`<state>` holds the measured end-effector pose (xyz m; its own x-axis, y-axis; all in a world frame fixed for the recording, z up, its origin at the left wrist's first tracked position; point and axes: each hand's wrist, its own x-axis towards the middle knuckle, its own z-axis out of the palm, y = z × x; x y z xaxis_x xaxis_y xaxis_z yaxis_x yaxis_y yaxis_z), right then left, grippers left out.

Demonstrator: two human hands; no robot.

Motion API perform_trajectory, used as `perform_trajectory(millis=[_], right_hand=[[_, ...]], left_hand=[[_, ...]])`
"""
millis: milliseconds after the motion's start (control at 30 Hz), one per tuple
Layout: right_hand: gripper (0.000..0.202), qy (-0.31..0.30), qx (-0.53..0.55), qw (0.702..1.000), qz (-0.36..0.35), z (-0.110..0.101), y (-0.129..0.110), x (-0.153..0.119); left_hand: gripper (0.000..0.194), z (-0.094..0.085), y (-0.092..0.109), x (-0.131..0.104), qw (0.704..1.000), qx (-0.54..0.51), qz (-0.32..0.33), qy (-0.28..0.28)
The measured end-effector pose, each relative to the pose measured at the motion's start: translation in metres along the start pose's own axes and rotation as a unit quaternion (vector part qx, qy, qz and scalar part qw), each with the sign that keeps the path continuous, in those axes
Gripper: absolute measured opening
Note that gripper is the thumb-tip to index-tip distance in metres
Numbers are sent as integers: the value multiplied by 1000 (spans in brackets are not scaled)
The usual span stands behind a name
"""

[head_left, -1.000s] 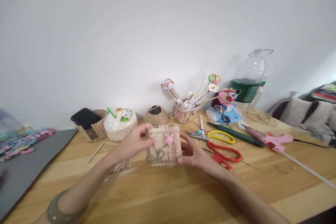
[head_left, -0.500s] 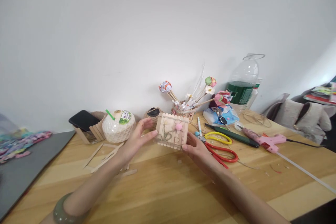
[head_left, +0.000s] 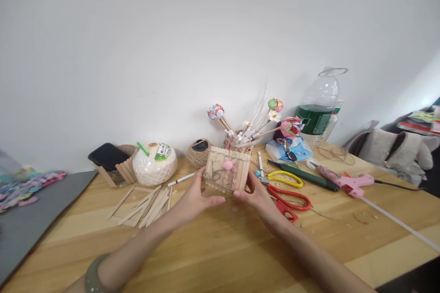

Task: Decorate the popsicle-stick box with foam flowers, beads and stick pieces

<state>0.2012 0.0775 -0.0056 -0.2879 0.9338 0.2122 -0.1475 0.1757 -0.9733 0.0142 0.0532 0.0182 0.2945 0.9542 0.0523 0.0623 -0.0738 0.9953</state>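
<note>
A small box made of craft sticks [head_left: 242,171] is held up over the table, tilted, its front decorated with a pink pom-pom, twine and small shapes. My right hand [head_left: 256,192] grips its lower right corner, thumb in front and fingers behind. At the box's left side is my left hand [head_left: 197,197], its thumb stretched out below the box, away from the fingers. Whether those fingers touch the back is hidden. Loose craft sticks [head_left: 154,208] lie beyond my left forearm, near a white marker [head_left: 181,179]. A twine ball [head_left: 199,153] stands behind the box.
Red-handled scissors [head_left: 290,197], yellow-handled pliers [head_left: 285,178], a green cutter [head_left: 305,176] and a pink glue gun [head_left: 354,184] lie right. A pot of paper flowers [head_left: 240,144] stands behind, a wrapped coconut [head_left: 154,165] and a phone [head_left: 109,156] left, a large bottle [head_left: 316,114] back right.
The box has turned and tilted in my hands. My left thumb has come off its front and moved down and right. My right hand keeps its hold.
</note>
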Motion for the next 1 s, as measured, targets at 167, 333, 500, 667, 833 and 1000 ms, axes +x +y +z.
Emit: perform_trajectory(millis=[167,333,500,667,833,1000], right_hand=[[69,-5,-9,1000,-7,-1,2,1],[70,-19,10,1000,-8,0,2,2],[71,-51,45,998,-4,2,-2,3],[68,-64,65,996,11,3,-4,2],[62,-69,84,994,20,2,0,2],[54,-88,101,990,36,0,3,2]], left_hand=[[92,1,-2,1,1000,-13,7,16],[80,-2,-7,3,999,14,7,52],[66,-15,-10,7,994,43,23,96],[62,-23,-4,8,998,-17,-4,63],[68,-28,0,8,999,-34,1,36],[72,-32,-1,10,999,-16,27,18]])
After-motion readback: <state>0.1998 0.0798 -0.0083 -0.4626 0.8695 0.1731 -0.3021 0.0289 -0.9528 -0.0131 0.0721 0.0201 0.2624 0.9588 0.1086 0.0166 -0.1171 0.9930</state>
